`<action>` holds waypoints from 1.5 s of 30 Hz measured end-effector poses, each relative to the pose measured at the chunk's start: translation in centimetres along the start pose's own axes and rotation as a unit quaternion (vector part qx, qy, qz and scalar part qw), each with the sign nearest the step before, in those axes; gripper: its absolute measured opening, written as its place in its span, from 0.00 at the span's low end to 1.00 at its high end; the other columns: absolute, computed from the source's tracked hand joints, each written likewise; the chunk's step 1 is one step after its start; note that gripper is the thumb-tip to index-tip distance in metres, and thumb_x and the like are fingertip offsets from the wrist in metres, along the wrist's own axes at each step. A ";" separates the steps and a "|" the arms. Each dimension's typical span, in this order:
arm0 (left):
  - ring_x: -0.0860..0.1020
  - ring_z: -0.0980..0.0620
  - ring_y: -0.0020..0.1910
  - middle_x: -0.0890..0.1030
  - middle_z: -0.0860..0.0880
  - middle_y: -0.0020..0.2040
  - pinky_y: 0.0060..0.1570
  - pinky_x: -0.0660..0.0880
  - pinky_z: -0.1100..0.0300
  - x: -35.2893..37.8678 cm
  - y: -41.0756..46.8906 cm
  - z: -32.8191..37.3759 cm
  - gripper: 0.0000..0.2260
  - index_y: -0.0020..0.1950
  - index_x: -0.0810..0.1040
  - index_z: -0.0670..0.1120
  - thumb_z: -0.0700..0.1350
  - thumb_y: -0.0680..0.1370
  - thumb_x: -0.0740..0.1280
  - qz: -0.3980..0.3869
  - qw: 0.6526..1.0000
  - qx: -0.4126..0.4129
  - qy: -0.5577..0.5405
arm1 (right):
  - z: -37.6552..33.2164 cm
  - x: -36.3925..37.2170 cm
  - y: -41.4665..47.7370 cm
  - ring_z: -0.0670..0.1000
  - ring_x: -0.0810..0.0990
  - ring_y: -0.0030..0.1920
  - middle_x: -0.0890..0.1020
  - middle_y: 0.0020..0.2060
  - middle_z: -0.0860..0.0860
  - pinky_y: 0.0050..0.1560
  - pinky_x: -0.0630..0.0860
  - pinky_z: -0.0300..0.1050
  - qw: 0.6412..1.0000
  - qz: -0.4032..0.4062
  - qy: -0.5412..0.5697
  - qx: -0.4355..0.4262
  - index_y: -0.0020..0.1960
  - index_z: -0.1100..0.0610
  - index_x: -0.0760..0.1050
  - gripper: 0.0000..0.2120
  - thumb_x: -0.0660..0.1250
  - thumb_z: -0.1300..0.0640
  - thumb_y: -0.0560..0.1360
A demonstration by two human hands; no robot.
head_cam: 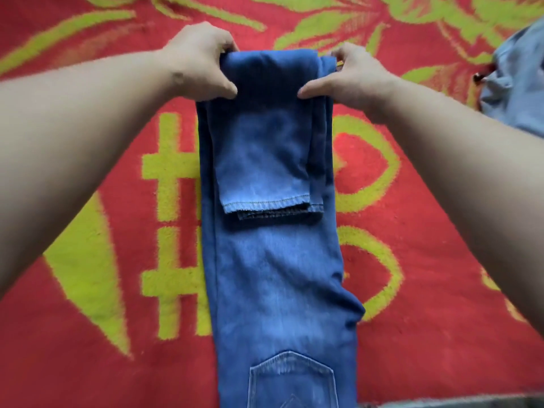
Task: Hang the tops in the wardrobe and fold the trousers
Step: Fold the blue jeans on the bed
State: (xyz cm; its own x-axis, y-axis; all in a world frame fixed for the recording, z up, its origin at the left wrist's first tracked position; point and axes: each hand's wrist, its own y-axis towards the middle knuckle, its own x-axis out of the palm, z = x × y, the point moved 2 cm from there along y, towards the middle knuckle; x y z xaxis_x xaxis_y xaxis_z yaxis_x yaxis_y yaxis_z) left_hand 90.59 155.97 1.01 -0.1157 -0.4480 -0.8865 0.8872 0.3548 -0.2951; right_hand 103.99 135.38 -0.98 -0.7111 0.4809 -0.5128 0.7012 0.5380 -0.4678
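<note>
Blue jeans (276,278) lie lengthwise down the middle of a red and yellow-green blanket, one leg stacked on the other, with a back pocket showing at the bottom. The leg ends are folded back toward me, hems resting about mid-length. My left hand (200,61) grips the left side of the far fold, thumb on top and fingers under the edge. My right hand (350,75) grips the right side of the same fold in the same way.
The red blanket (117,225) with yellow-green patterns covers the whole surface. A pale blue denim garment (515,83) lies bunched at the right edge. A grey strip shows at the bottom right corner.
</note>
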 end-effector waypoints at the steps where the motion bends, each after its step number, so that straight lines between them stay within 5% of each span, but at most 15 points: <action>1: 0.76 0.44 0.51 0.77 0.47 0.50 0.48 0.71 0.56 -1.3 -1.3 0.7 0.18 0.59 0.79 0.46 0.43 0.69 0.72 0.013 1.000 -0.001 -0.010 | -0.7 -0.7 -1.4 0.42 0.80 0.50 0.80 0.52 0.46 0.40 0.77 0.31 1.000 0.007 -0.012 -0.020 0.62 0.49 0.74 0.32 0.81 0.50 0.61; 6: 0.76 0.42 0.53 0.79 0.46 0.52 0.49 0.74 0.51 -5.1 -10.8 5.5 0.16 0.56 0.79 0.51 0.44 0.68 0.69 0.074 0.996 0.040 -0.006 | -3.9 -4.1 -11.3 0.47 0.75 0.40 0.77 0.38 0.45 0.40 0.72 0.43 0.981 0.026 -0.156 -0.111 0.48 0.54 0.80 0.17 0.70 0.48 0.61; 10: 0.75 0.38 0.50 0.77 0.43 0.51 0.45 0.72 0.47 -2.7 -21.5 9.2 0.16 0.55 0.77 0.46 0.42 0.67 0.68 0.081 0.994 0.074 0.017 | -2.3 -3.1 -21.5 0.55 0.77 0.49 0.77 0.45 0.50 0.48 0.75 0.48 0.949 0.025 -0.260 -0.174 0.54 0.52 0.79 0.17 0.71 0.52 0.65; 14: 0.75 0.38 0.45 0.77 0.42 0.47 0.40 0.69 0.48 3.3 -32.0 10.7 0.20 0.55 0.78 0.43 0.40 0.63 0.71 0.083 0.994 0.066 0.031 | 2.1 0.7 -30.8 0.62 0.76 0.46 0.77 0.44 0.58 0.43 0.74 0.55 0.906 0.043 -0.336 -0.254 0.53 0.56 0.78 0.17 0.68 0.54 0.64; 18: 0.74 0.40 0.50 0.74 0.44 0.52 0.44 0.71 0.47 11.5 -38.8 10.6 0.22 0.60 0.76 0.46 0.41 0.67 0.72 -0.097 0.991 0.058 0.067 | 9.8 5.6 -36.9 0.62 0.77 0.45 0.77 0.45 0.59 0.42 0.74 0.55 0.890 -0.046 -0.386 -0.236 0.56 0.57 0.80 0.21 0.74 0.58 0.63; 20: 0.70 0.42 0.61 0.70 0.46 0.63 0.55 0.71 0.48 15.2 -40.2 9.2 0.25 0.69 0.71 0.48 0.42 0.72 0.68 -0.236 0.970 0.037 0.041 | 13.3 7.6 -38.1 0.63 0.77 0.51 0.77 0.51 0.59 0.47 0.73 0.55 0.885 -0.156 -0.396 -0.189 0.64 0.57 0.78 0.27 0.74 0.62 0.64; 22: 0.67 0.44 0.67 0.69 0.46 0.68 0.63 0.69 0.49 17.4 -40.1 7.6 0.24 0.70 0.72 0.47 0.41 0.73 0.66 -0.321 0.946 -0.008 -0.037 | 15.3 8.7 -38.1 0.60 0.72 0.62 0.74 0.59 0.57 0.57 0.72 0.53 0.881 -0.248 -0.385 -0.119 0.71 0.54 0.73 0.32 0.72 0.55 0.66; 24: 0.73 0.44 0.63 0.75 0.44 0.62 0.62 0.70 0.52 17.7 -38.8 6.4 0.18 0.63 0.77 0.45 0.42 0.74 0.68 -0.232 0.958 -0.094 -0.142 | 15.6 9.0 -37.3 0.58 0.72 0.63 0.76 0.57 0.55 0.62 0.72 0.53 0.936 -0.212 -0.279 -0.041 0.66 0.52 0.76 0.29 0.69 0.46 0.67; 27: 0.74 0.44 0.58 0.76 0.42 0.58 0.61 0.70 0.52 17.0 -35.7 4.2 0.24 0.61 0.74 0.43 0.54 0.72 0.75 0.005 0.925 -0.297 -0.235 | 15.1 8.1 -34.3 0.52 0.75 0.58 0.76 0.56 0.53 0.61 0.72 0.48 0.992 0.006 -0.122 0.025 0.62 0.54 0.75 0.26 0.75 0.44 0.69; 29: 0.73 0.45 0.63 0.73 0.42 0.64 0.65 0.69 0.51 17.0 -33.2 3.0 0.37 0.68 0.68 0.42 0.61 0.68 0.76 0.019 0.863 -0.398 -0.311 | 15.2 7.2 -31.5 0.50 0.74 0.60 0.73 0.60 0.52 0.63 0.71 0.44 0.993 0.064 -0.037 0.097 0.68 0.55 0.69 0.36 0.78 0.42 0.67; 31: 0.74 0.48 0.65 0.72 0.44 0.68 0.66 0.71 0.52 17.8 -31.2 2.1 0.48 0.72 0.62 0.41 0.64 0.63 0.78 -0.020 0.799 -0.454 -0.394 | 15.7 7.2 -28.9 0.46 0.76 0.60 0.74 0.61 0.49 0.62 0.72 0.42 0.977 0.017 0.081 0.196 0.73 0.55 0.65 0.45 0.79 0.38 0.64; 33: 0.76 0.51 0.62 0.73 0.46 0.67 0.63 0.74 0.54 18.4 -30.3 1.7 0.48 0.72 0.63 0.40 0.62 0.62 0.80 -0.023 0.779 -0.459 -0.426 | 16.1 7.8 -27.4 0.46 0.83 0.56 0.83 0.56 0.45 0.55 0.79 0.42 0.959 -0.068 0.154 0.230 0.67 0.53 0.74 0.39 0.80 0.37 0.63; 36: 0.82 0.54 0.51 0.82 0.48 0.58 0.50 0.79 0.58 19.2 -30.3 3.0 0.30 0.64 0.75 0.40 0.54 0.70 0.78 0.002 0.752 -0.419 -0.508 | 16.4 8.6 -27.0 0.47 0.86 0.51 0.87 0.48 0.45 0.48 0.81 0.43 0.954 -0.091 0.188 0.215 0.56 0.53 0.82 0.24 0.81 0.43 0.65; 40: 0.84 0.54 0.49 0.86 0.50 0.50 0.53 0.81 0.53 17.1 -30.3 5.9 0.14 0.54 0.83 0.44 0.52 0.74 0.75 0.066 0.721 -0.410 -0.555 | 13.8 7.8 -27.8 0.51 0.86 0.52 0.87 0.49 0.51 0.55 0.82 0.49 0.938 -0.102 0.264 0.201 0.54 0.57 0.84 0.18 0.77 0.45 0.72; 45: 0.85 0.52 0.49 0.87 0.51 0.47 0.49 0.82 0.53 9.6 -23.8 6.7 0.12 0.48 0.84 0.44 0.52 0.73 0.76 0.135 0.685 -0.324 -0.639 | 7.8 3.0 -22.6 0.53 0.86 0.52 0.87 0.50 0.54 0.49 0.83 0.47 0.938 -0.027 0.331 0.099 0.53 0.59 0.84 0.20 0.76 0.44 0.71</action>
State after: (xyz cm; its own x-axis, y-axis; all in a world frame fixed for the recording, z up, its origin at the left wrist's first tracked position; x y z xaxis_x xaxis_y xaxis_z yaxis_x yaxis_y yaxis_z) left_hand 71.31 137.71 1.88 0.8658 -0.4997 -0.0271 0.3666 0.6701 -0.6455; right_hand 86.37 119.30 2.47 -0.5752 0.8168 0.0446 0.6126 0.4663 -0.6382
